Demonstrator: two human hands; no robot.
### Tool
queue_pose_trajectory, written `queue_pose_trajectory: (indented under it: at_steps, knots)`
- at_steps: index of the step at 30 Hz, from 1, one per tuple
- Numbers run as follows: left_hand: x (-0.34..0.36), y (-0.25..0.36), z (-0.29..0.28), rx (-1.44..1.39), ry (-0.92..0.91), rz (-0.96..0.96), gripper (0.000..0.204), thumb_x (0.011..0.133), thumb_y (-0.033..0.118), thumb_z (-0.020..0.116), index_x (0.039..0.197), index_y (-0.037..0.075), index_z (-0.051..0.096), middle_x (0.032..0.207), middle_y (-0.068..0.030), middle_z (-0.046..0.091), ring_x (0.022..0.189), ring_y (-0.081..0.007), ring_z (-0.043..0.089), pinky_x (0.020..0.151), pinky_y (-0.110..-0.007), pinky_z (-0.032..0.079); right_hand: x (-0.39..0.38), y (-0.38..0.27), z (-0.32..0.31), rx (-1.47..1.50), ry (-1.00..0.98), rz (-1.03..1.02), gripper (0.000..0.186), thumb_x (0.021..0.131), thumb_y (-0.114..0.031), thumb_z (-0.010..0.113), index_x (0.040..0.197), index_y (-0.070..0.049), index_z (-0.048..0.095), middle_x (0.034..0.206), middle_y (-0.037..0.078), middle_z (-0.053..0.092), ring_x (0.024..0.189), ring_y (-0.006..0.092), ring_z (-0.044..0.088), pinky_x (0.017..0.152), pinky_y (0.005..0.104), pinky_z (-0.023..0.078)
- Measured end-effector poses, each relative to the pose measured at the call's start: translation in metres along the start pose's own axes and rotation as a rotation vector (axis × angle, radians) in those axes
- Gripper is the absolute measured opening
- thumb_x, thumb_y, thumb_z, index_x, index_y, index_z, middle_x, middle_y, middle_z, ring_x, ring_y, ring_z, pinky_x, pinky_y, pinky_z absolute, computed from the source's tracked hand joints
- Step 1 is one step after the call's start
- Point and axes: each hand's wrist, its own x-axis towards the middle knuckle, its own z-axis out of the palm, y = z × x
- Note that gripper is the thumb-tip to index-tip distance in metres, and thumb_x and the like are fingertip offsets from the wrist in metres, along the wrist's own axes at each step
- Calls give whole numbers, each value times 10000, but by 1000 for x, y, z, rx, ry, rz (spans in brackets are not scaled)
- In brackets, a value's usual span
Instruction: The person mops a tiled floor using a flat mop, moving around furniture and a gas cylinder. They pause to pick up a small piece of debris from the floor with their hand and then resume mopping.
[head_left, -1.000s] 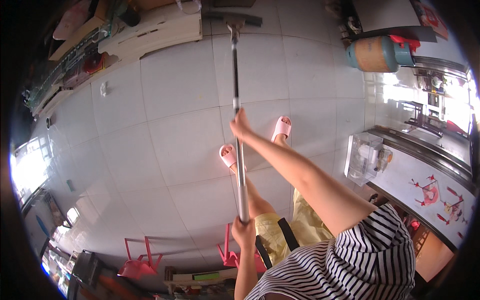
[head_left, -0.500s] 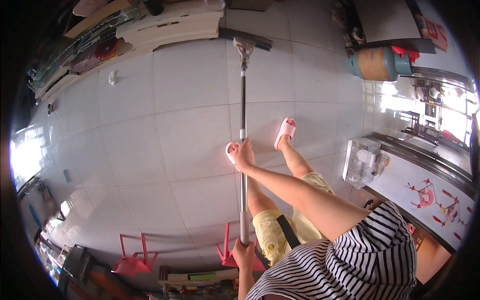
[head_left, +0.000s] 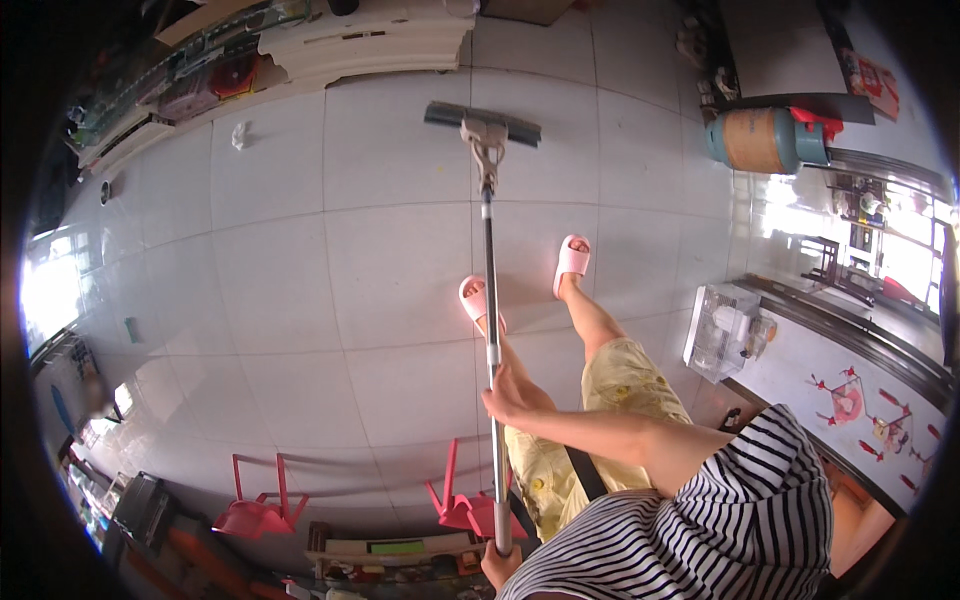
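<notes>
A mop (head_left: 491, 260) with a long metal pole runs down the middle of the view. Its wide dark head (head_left: 440, 114), on a beige bracket, lies on the tiled floor just out from the white cabinet. My right hand (head_left: 507, 396) is closed round the middle of the pole, beside my right arm's reach across the yellow shorts. Lower down, at the near end of the handle, my left hand (head_left: 499, 567) grips the pole, partly cut off by the striped shirt. My feet in pink slippers (head_left: 573, 256) stand apart, the pole passing over the left one.
A white cabinet (head_left: 370, 45) borders the floor at the far side. A gas cylinder (head_left: 755, 140) stands at the far right, a clear plastic box (head_left: 722, 333) nearer. Pink chairs (head_left: 255, 517) are at the near left. A crumpled white scrap (head_left: 240, 135) lies on the tiles.
The mop has been drawn back toward me, its head coming away from the cabinet's lower edge. Both hands moved nearer my body with the pole.
</notes>
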Motion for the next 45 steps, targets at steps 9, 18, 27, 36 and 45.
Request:
queue_pose_trajectory:
  at_steps: [9, 18, 27, 36, 45]
  knots:
    - [59, 79, 46, -291, -23, 106, 211, 671, 132, 620, 765, -36, 534, 605, -156, 563, 549, -198, 555, 540, -327, 443, 87, -135, -90, -769, 269, -385, 411, 765, -101, 499, 1074, 119, 340, 1004, 270, 444, 932, 372, 440, 797, 414, 421]
    - [-42, -39, 31, -116, -140, -132, 271, 671, 156, 632, 865, -18, 560, 647, -139, 567, 621, -181, 553, 575, -319, 448, -82, -58, -52, -413, 73, -182, 656, 800, -155, 456, 1237, 211, 133, 1152, 421, 365, 1167, 440, 361, 973, 404, 334]
    - [-27, 4, 7, 301, -43, 20, 262, 658, 200, 641, 820, 11, 559, 653, -185, 585, 642, -334, 609, 576, -375, 464, -64, -57, -102, 284, -14, 45, 451, 741, -26, 465, 1069, 32, 161, 837, 221, 440, 466, 210, 515, 392, 312, 425]
    - [82, 295, 118, 376, -121, 512, 290, 682, 232, 563, 852, -4, 573, 761, -230, 599, 762, -390, 584, 672, -454, 452, 213, 34, -360, 232, 619, 13, 296, 741, -1, 473, 955, -40, 272, 640, 103, 447, 433, 204, 505, 347, 341, 440]
    - [78, 371, 148, 439, -219, 554, 372, 683, 253, 565, 953, -2, 535, 805, -232, 606, 787, -409, 578, 689, -455, 454, 216, 5, -438, 307, 643, 123, 327, 748, -50, 469, 1005, 77, 313, 815, 242, 527, 694, 340, 584, 529, 432, 479]
